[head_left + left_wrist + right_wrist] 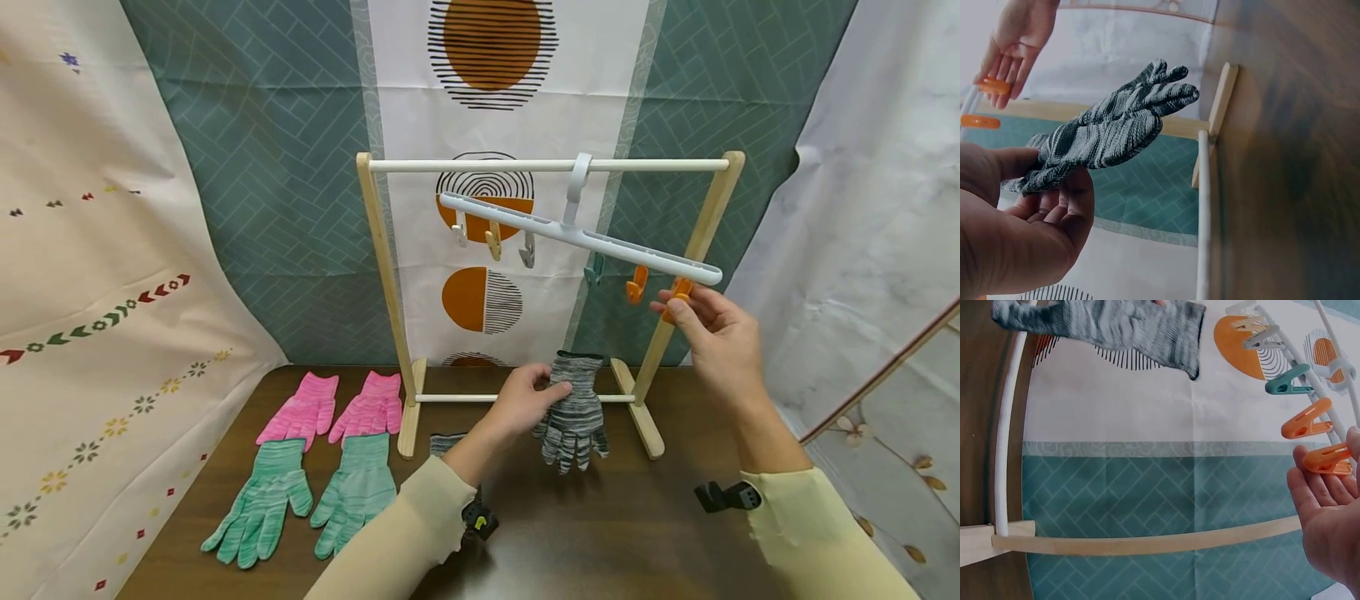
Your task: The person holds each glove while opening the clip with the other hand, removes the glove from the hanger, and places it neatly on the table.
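Observation:
My left hand point(522, 402) pinches a grey-and-black knit glove point(576, 408) near its cuff, thumb on the near side; the glove's fingers hang downward. The right hand point(723, 346) holds an orange clip point(1327, 460) between thumb and fingers, at the lowered right end of a white clip hanger point(517, 220). That hanger tilts down to the right, hooked on the rack's top rod point(472, 166). A second orange clip point(637, 285) and a green clip point(594, 269) hang farther in. White, tan and grey clips point(528, 249) sit on its left half.
Two pink gloves point(369, 407) and two green gloves point(272, 500) lie on the table's left side. Part of another grey glove point(446, 442) shows behind my left forearm. The wooden rack point(386, 267) stands before a patterned cloth point(300, 208).

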`<state>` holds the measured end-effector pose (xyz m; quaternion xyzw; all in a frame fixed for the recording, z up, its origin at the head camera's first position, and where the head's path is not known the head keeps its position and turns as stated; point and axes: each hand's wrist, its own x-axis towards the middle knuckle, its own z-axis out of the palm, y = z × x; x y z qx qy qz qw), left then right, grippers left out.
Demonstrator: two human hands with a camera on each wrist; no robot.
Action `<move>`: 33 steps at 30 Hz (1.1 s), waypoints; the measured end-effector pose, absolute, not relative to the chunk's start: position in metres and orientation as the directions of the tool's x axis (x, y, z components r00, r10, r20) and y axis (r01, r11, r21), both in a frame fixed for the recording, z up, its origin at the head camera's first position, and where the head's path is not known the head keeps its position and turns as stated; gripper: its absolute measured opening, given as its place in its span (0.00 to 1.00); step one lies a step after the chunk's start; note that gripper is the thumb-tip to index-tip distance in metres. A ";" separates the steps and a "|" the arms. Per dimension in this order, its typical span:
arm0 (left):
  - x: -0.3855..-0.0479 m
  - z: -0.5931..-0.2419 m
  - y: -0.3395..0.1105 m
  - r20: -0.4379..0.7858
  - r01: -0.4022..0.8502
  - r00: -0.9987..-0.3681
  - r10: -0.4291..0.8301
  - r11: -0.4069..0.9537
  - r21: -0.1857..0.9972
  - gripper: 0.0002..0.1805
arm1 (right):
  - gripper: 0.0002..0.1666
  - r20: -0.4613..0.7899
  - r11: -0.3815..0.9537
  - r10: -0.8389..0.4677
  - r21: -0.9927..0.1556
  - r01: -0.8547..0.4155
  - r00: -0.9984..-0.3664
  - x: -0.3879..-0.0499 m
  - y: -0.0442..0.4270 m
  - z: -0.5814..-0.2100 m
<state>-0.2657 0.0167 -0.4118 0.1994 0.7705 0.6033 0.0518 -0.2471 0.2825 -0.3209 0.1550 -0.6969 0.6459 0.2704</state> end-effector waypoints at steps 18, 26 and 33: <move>-0.246 -0.441 -0.026 -0.007 0.102 -0.936 0.352 0.289 0.952 0.15 | 0.22 0.567 0.104 0.107 -0.823 -0.558 -0.817 -0.258 0.277 -0.321; -0.242 -0.459 -0.045 -0.076 0.061 -0.923 0.376 0.338 0.939 0.14 | 0.22 0.555 0.089 0.108 -0.832 -0.548 -0.825 -0.258 0.278 -0.323; -0.240 -0.474 -0.053 -0.088 0.071 -0.912 0.401 0.364 0.928 0.21 | 0.22 0.561 0.068 0.107 -0.828 -0.557 -0.821 -0.259 0.278 -0.324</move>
